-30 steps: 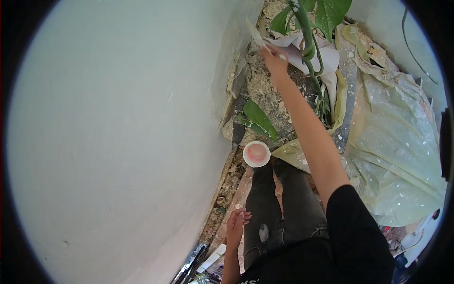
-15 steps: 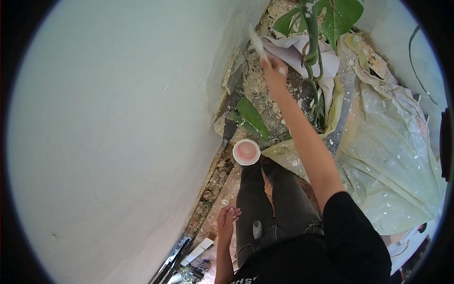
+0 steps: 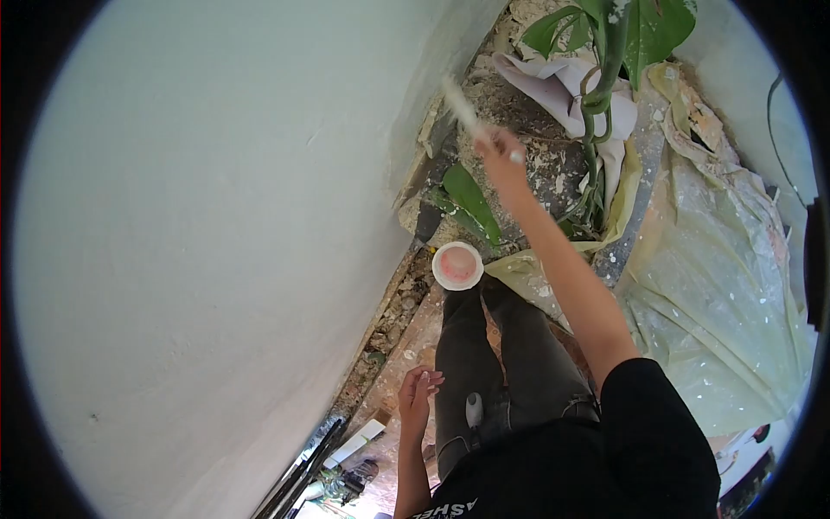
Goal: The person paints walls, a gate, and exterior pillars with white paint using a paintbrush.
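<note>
Stretched out over the rubble at the foot of the wall, my right hand (image 3: 503, 154) is closed around a white brush (image 3: 460, 105), blurred by motion. The brush's far end points at the pale wall (image 3: 259, 199), overlapping its lower edge in this view. Low beside my thigh hangs my left hand (image 3: 418, 389), its fingers loosely bent and apart with nothing seen in them. A white tub (image 3: 457, 265) with pinkish-white residue inside stands in front of my legs. Just beyond it lies a large green leaf (image 3: 469, 201).
A thick-stemmed plant (image 3: 612, 52) rises right of my hand, with crumpled white sheeting (image 3: 566, 91) behind it. Paint-spotted plastic film (image 3: 718, 285) covers the right side. A grey-handled tool (image 3: 474, 410) shows at my pocket. Dark rods (image 3: 303, 467) lie by the wall.
My right hand and the brush have come down, back toward me, away from the white sheeting. The view has shifted slightly; my left hand stays by my thigh.
</note>
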